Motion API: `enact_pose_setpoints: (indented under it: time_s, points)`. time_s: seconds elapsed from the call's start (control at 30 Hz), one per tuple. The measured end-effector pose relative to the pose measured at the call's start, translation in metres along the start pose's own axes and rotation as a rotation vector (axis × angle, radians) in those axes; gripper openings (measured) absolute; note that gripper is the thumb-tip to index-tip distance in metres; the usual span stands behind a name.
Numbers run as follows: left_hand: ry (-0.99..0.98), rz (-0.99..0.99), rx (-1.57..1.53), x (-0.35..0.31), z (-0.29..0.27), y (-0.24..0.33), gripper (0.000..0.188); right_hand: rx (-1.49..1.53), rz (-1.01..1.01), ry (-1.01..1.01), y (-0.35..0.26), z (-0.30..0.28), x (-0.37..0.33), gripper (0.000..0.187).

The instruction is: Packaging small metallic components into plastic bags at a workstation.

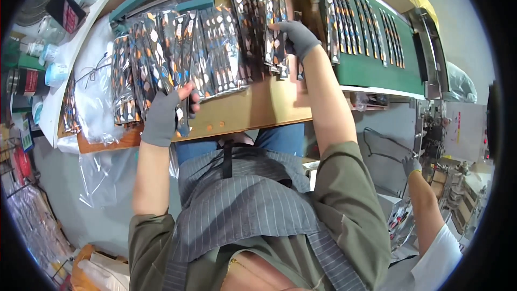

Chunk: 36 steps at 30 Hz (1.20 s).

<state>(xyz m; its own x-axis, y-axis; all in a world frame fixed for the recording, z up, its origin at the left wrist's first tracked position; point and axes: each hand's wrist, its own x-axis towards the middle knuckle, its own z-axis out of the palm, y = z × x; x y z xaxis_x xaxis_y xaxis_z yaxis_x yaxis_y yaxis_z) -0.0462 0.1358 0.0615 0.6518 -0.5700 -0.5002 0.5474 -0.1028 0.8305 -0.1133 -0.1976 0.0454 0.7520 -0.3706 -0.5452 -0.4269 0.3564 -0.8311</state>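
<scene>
Both my hands wear grey gloves with bare fingertips. My left hand is closed round the lower end of a long, narrow patterned packet at the front of a wide row of similar packets. These are dark with orange, white and blue shapes, in shiny clear wrap. Farther right, my right hand grips the side of a small upright bundle of packets, its fingers bent over them. The palm hides part of the bundle. Another stack of packets lies just left of it, on a cardboard sheet.
At right, a green conveyor belt carries spaced packets. A teal long-armed tool lies behind the row. Clear plastic bags lie at left, near a white shelf with jars. A co-worker's gloved hand is beside machinery at far right.
</scene>
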Motion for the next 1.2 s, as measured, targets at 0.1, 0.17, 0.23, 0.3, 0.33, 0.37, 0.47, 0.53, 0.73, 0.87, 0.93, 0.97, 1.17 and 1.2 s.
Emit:
enact_pose_setpoints:
  time_s: [0.1, 0.17, 0.23, 0.3, 0.33, 0.37, 0.47, 0.53, 0.73, 0.87, 0.93, 0.97, 1.17, 1.2]
  points:
    - [0.004, 0.015, -0.019, -0.001, 0.006, -0.004, 0.025, 0.090, -0.034, 0.001, 0.005, 0.011, -0.007, 0.011]
    - [0.017, 0.012, 0.014, 0.004, 0.013, -0.005, 0.026, 0.138, -0.068, -0.017, 0.011, 0.010, -0.006, 0.012]
    - [0.030, -0.006, -0.032, 0.009, 0.027, -0.005, 0.025, 0.152, -0.051, -0.095, 0.010, 0.022, -0.015, 0.012]
    - [-0.027, 0.059, 0.095, 0.013, 0.054, 0.002, 0.030, 0.207, -0.049, -0.090, 0.011, 0.036, -0.025, 0.013]
    - [0.014, 0.102, 0.172, 0.019, 0.072, 0.001, 0.032, 0.181, -0.073, -0.074, 0.015, 0.041, -0.027, 0.014]
    - [0.055, 0.145, 0.251, 0.026, 0.087, 0.000, 0.035, 0.155, -0.099, -0.058, 0.018, 0.043, -0.029, 0.015]
    - [0.009, 0.059, 0.475, 0.049, 0.103, 0.000, 0.048, 0.174, -0.149, -0.008, 0.018, 0.045, -0.040, 0.022]
    - [-0.018, 0.074, 0.425, 0.060, 0.107, -0.003, 0.046, 0.302, -0.170, 0.041, 0.026, 0.035, -0.033, 0.029]
    - [-0.089, -0.043, 0.278, 0.088, 0.107, -0.023, 0.035, 0.461, -0.134, 0.085, 0.046, 0.004, -0.019, 0.027]
    - [-0.117, -0.094, 0.219, 0.101, 0.104, -0.033, 0.032, 0.430, -0.077, 0.118, 0.054, -0.009, -0.009, 0.026]
    - [-0.118, -0.045, 0.229, 0.102, 0.107, -0.034, 0.032, 0.410, -0.076, 0.120, 0.060, -0.018, -0.001, 0.026]
    - [-0.115, -0.048, 0.233, 0.102, 0.108, -0.034, 0.032, 0.383, -0.078, 0.123, 0.064, -0.021, 0.004, 0.026]
    - [-0.049, -0.048, 0.325, 0.100, 0.110, -0.034, 0.034, 0.417, -0.078, 0.125, 0.064, -0.022, 0.006, 0.032]
    - [-0.048, -0.049, 0.326, 0.103, 0.107, -0.036, 0.034, 0.357, -0.092, 0.140, 0.064, -0.023, 0.006, 0.032]
